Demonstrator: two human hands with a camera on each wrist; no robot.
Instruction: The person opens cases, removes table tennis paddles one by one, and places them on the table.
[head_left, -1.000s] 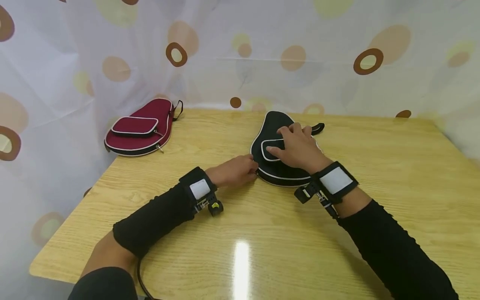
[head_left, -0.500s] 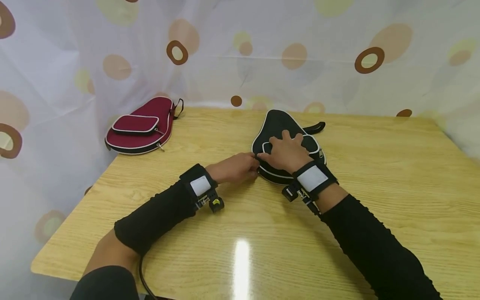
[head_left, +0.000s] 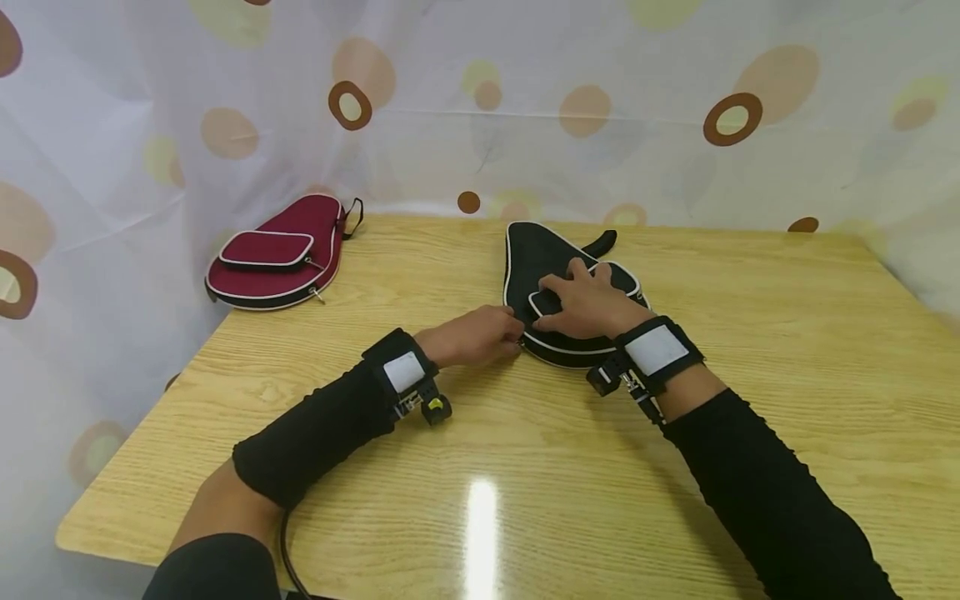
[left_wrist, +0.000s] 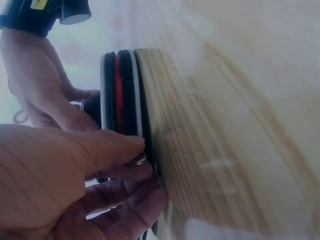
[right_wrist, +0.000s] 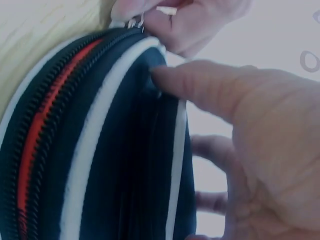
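Right of centre, a black pear-shaped fabric case [head_left: 534,254] is edged in white, with a bright red strip [right_wrist: 36,127] showing between the black teeth of its zip [right_wrist: 43,150]. At upper left, a dark red pear-shaped fabric case [head_left: 277,252] is white-edged, black along its side. The wooden tabletop [head_left: 405,483] is honey yellow, streaked with grain. Peach, brown and yellow-green ovals [head_left: 587,112] pattern the white sheet [head_left: 427,158] behind.

Pale wood-grain table [head_left: 555,500], 1 red case [head_left: 288,218] far left, 1 black case [head_left: 536,258] mid-table

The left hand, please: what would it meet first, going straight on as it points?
The left hand would likely meet the black, white-piped, pear-shaped fabric case first, though exact depth is unclear.
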